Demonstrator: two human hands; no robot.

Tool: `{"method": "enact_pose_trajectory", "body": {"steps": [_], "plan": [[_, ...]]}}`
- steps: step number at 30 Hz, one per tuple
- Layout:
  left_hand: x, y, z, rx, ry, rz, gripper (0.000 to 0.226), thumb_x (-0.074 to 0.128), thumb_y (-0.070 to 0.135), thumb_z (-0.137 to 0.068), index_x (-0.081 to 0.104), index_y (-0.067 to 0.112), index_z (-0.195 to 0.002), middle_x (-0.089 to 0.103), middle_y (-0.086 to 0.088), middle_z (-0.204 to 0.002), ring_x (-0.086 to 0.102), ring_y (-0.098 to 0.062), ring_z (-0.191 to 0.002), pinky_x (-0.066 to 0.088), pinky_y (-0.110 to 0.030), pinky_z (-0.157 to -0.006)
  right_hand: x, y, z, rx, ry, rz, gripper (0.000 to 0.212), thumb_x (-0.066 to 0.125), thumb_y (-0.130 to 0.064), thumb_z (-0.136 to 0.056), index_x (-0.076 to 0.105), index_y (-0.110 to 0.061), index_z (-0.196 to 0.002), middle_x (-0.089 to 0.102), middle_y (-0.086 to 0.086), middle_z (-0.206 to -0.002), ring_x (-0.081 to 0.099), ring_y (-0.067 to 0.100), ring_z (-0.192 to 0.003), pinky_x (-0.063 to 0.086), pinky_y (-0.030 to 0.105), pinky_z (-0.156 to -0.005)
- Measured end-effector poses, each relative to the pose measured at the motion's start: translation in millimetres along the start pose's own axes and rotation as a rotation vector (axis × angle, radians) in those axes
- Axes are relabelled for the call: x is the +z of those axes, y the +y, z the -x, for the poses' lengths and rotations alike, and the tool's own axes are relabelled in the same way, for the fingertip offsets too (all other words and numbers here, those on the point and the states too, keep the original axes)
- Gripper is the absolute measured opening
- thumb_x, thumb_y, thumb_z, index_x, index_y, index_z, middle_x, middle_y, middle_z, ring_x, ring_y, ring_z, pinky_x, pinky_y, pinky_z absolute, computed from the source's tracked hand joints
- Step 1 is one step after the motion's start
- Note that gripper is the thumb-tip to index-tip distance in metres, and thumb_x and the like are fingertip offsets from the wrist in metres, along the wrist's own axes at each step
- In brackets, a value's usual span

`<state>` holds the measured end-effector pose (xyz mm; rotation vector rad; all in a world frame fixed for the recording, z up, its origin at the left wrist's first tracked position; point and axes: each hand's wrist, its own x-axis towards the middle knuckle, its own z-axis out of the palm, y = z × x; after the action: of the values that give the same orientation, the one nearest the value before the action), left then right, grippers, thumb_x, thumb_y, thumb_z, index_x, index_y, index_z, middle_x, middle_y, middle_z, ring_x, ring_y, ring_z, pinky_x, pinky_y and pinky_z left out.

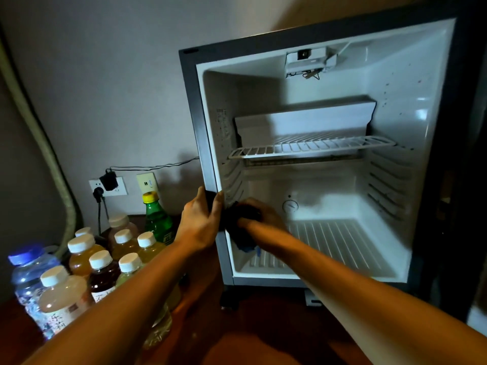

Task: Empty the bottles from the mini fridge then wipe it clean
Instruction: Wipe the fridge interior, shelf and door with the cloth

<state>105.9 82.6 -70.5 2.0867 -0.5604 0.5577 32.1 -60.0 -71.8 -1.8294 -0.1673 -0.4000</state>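
The mini fridge (395,83) stands open with a white inside; its wire shelf (311,147) and ribbed floor (337,243) hold no bottles. My left hand (201,222) grips the fridge's left front edge, thumb on the inner side. My right hand (259,214) holds a dark cloth (238,227) against the lower left inner wall, with a blue corner of the cloth hanging down. Several bottles (102,262) with white caps stand on the floor to the left, together with a green bottle (157,219) and a blue-capped water bottle (29,280).
Wall sockets with plugs and a cable (108,184) sit on the wall left of the fridge. A thick hose (52,164) runs down the left wall. The fridge door (469,180) stands open at the right. A thermostat dial (290,206) sits on the fridge's back wall.
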Motion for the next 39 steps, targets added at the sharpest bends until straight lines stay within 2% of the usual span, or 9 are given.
{"method": "enact_pose_trajectory", "body": {"steps": [5, 7, 9, 15, 19, 22, 27, 31, 39], "plan": [[3, -12, -10, -0.026, 0.013, -0.001, 0.088, 0.032, 0.086, -0.078, 0.040, 0.021, -0.137, 0.062, -0.013, -0.118, 0.061, -0.029, -0.109, 0.052, -0.050, -0.091, -20, 28, -33, 0.030, 0.132, 0.167, 0.015, 0.056, -0.029, -0.093, 0.060, -0.015, -0.098, 0.066, 0.003, -0.090, 0.065, 0.022, -0.081, 0.051, 0.030, -0.069], [5, -12, -15, -0.001, 0.054, -0.024, 0.091, 0.031, 0.084, -0.080, 0.033, 0.020, -0.144, 0.059, -0.018, -0.122, 0.058, -0.033, -0.113, 0.050, -0.053, -0.094, -25, 33, -46, 0.024, 0.172, 0.113, 0.023, 0.058, -0.036, -0.092, 0.064, -0.014, -0.087, 0.067, 0.000, -0.080, 0.065, 0.014, -0.073, 0.048, 0.027, -0.065], [6, -10, -22, 0.067, 0.094, -0.022, 0.087, 0.031, 0.082, -0.082, 0.037, 0.017, -0.140, 0.062, -0.019, -0.116, 0.060, -0.034, -0.106, 0.051, -0.053, -0.089, -26, 34, -58, 0.024, 0.186, 0.057, 0.030, 0.059, -0.038, -0.091, 0.067, -0.012, -0.078, 0.068, 0.000, -0.070, 0.065, 0.010, -0.064, 0.048, 0.026, -0.061], [6, -18, -33, 0.145, 0.117, -0.134, 0.090, 0.024, 0.082, -0.082, 0.041, 0.010, -0.134, 0.060, -0.007, -0.073, 0.062, -0.026, -0.069, 0.054, -0.047, -0.065, -23, 42, -98, 0.175, 0.217, 0.065, 0.034, 0.068, -0.047, -0.083, 0.072, -0.014, -0.080, 0.072, 0.002, -0.078, 0.069, 0.017, -0.077, 0.052, 0.027, -0.069], [9, -22, -36, 0.174, 0.155, -0.189, 0.088, 0.024, 0.077, -0.085, 0.043, 0.005, -0.133, 0.060, -0.009, -0.070, 0.061, -0.029, -0.067, 0.052, -0.046, -0.062, -19, 43, -106, 0.093, 0.282, 0.064, 0.021, 0.071, -0.027, -0.082, 0.066, -0.020, -0.101, 0.068, -0.003, -0.090, 0.065, 0.015, -0.085, 0.050, 0.029, -0.079], [11, -19, -33, 0.188, 0.174, -0.179, 0.078, 0.029, 0.069, -0.088, 0.047, 0.004, -0.127, 0.058, -0.005, -0.066, 0.060, -0.025, -0.062, 0.051, -0.044, -0.060, -21, 48, -108, 0.042, 0.233, 0.127, 0.015, 0.069, -0.027, -0.084, 0.071, -0.026, -0.099, 0.072, -0.005, -0.095, 0.068, 0.015, -0.092, 0.054, 0.035, -0.089], [11, -21, -34, 0.186, 0.181, -0.188, 0.080, 0.028, 0.070, -0.088, 0.047, 0.003, -0.127, 0.060, -0.010, -0.071, 0.061, -0.029, -0.068, 0.052, -0.044, -0.062, -38, 48, -100, 0.068, 0.170, 0.277, 0.016, 0.069, -0.045, -0.085, 0.065, -0.029, -0.088, 0.067, -0.006, -0.084, 0.065, 0.014, -0.083, 0.053, 0.033, -0.080], [11, -19, -33, 0.200, 0.169, -0.152, 0.070, 0.031, 0.068, -0.089, 0.048, 0.010, -0.124, 0.065, -0.008, -0.077, 0.064, -0.028, -0.071, 0.053, -0.045, -0.064, -41, 42, -99, -0.013, 0.134, 0.534, 0.027, 0.065, -0.048, -0.087, 0.068, -0.026, -0.102, 0.068, -0.002, -0.097, 0.064, 0.017, -0.091, 0.045, 0.028, -0.077], [10, -16, -32, 0.204, 0.187, -0.187, 0.075, 0.031, 0.066, -0.089, 0.047, 0.004, -0.129, 0.057, -0.004, -0.064, 0.061, -0.027, -0.062, 0.050, -0.039, -0.058, -32, 29, -101, -0.080, 0.298, 0.509, 0.027, 0.066, -0.046, -0.086, 0.069, -0.027, -0.105, 0.070, -0.002, -0.102, 0.065, 0.020, -0.095, 0.039, 0.025, -0.075]]}}
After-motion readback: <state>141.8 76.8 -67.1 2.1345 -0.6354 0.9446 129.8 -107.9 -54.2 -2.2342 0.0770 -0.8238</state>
